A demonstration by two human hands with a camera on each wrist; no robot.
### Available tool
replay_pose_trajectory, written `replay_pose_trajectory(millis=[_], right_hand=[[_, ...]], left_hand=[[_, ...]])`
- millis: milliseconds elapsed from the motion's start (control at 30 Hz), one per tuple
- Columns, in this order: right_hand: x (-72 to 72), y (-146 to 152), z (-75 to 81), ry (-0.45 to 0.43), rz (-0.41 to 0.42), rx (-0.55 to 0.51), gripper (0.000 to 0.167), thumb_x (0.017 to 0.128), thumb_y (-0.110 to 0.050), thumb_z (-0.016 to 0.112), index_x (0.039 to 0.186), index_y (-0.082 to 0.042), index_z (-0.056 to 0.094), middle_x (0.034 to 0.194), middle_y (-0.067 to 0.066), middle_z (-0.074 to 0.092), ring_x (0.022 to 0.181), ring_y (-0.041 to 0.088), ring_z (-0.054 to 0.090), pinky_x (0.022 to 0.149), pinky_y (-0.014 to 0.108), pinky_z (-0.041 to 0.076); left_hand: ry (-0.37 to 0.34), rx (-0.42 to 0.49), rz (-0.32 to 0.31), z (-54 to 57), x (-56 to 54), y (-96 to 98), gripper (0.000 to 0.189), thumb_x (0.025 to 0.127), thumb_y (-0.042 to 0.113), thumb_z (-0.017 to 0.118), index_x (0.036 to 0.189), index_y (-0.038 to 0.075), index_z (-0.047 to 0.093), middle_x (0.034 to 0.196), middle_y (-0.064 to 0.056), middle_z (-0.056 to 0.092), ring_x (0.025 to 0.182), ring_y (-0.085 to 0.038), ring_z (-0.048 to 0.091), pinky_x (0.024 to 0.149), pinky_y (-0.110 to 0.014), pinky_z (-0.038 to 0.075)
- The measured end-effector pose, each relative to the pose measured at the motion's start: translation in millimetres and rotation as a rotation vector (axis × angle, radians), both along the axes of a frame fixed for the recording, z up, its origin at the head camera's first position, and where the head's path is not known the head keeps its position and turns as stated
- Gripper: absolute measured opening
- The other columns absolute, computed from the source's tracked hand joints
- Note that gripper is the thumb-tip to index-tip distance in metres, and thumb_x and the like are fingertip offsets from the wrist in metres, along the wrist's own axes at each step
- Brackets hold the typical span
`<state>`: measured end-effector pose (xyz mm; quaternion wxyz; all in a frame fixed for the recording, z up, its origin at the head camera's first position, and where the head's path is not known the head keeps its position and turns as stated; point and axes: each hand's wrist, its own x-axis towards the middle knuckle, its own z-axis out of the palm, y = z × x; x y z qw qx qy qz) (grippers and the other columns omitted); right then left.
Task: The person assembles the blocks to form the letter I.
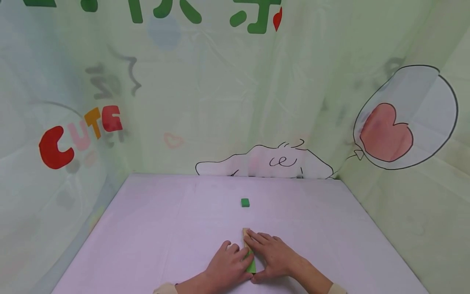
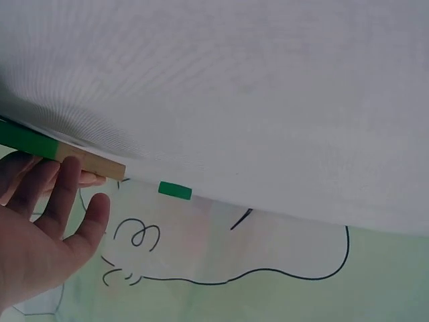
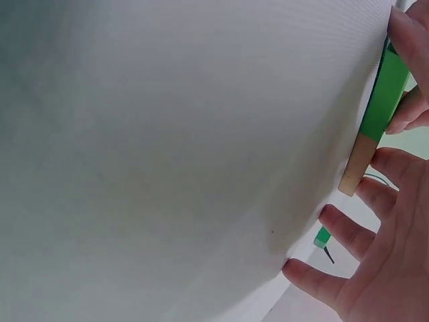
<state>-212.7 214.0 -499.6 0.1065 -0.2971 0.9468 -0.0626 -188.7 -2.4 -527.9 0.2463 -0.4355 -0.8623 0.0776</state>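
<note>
A green block (image 1: 251,267) and a bare wooden block (image 1: 246,231) lie end to end in one line on the table. My left hand (image 1: 229,265) grips the green block, its bent fingers over the top and side. From the other side, my right hand (image 1: 277,255) rests its straight fingers on the wooden block, thumb down by the green one's near end. In the left wrist view the left fingers (image 2: 70,178) sit along the side of the row. The right wrist view has the right fingers (image 3: 345,231) spread, two of them beside the wooden block (image 3: 358,164).
Beyond the far end of the row, a small green cube (image 1: 245,202) stands alone on the pale table (image 1: 165,216). Printed curtains (image 1: 227,94) hang round the table's back and both sides.
</note>
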Motion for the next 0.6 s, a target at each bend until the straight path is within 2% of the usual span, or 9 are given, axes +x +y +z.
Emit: replay_pose_trajectory(millis=[267,500,600], right_hand=[[-0.3,-0.3,-1.0,-0.007,-0.010,0.015,0.111,0.071,-0.080,0.075,0.161,-0.027,0.038,0.171,-0.002,0.030,0.145,0.035,0.045,0.105,0.066,0.045],[0.5,-1.4,1.0,-0.014,-0.008,0.009,0.111,0.072,-0.081,0.074,0.161,-0.026,0.038,0.171,-0.003,0.029,0.145,0.036,0.045,0.105,0.067,0.045],[0.6,-1.0,0.8,-0.017,-0.013,0.002,0.111,0.072,-0.082,0.072,0.161,-0.025,0.038,0.171,-0.003,0.030,0.146,0.036,0.044,0.106,0.067,0.044]], left_hand=[[0.035,-0.001,-0.006,-0.5,0.6,2.3,0.053,0.096,0.069,0.055,0.127,0.029,0.072,0.117,0.011,0.067,0.093,-0.010,0.062,0.083,-0.034,0.052],[-0.057,-0.038,0.008,4.6,3.6,1.8,0.051,0.102,0.062,0.051,0.131,0.025,0.070,0.121,0.010,0.066,0.099,-0.011,0.061,0.086,-0.034,0.051],[-0.066,-0.023,-0.008,4.3,3.6,1.7,0.047,0.102,0.057,0.053,0.130,0.024,0.070,0.120,0.010,0.066,0.099,-0.011,0.062,0.085,-0.033,0.050]])
